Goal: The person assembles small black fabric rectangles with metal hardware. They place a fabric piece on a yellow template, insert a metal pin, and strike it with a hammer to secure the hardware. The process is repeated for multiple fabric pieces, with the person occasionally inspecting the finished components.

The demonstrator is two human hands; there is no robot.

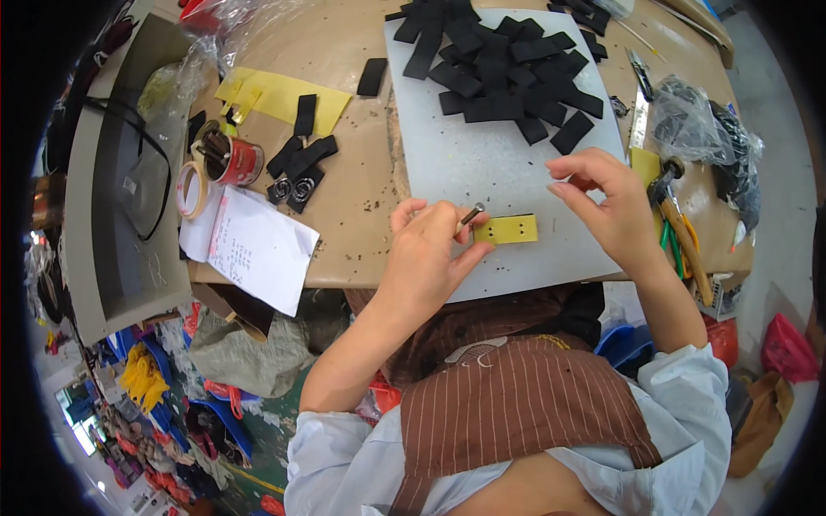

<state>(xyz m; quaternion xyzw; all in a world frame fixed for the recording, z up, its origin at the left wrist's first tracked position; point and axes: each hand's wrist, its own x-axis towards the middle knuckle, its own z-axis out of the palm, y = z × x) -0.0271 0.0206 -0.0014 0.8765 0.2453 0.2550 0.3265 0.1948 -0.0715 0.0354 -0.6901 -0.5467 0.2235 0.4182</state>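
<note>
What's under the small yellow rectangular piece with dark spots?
A thin black edge shows along the far side of the yellow piece, suggesting a black layer; the flat white board is below. The piece covers the rest, so the layer's extent can't be seen.

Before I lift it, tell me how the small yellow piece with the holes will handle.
The small yellow piece is probably light, as it looks thin and small beside the left hand. It is likely fairly stiff, since its edges run straight. It may slide when pushed, because the pale board under it looks smooth.
</note>
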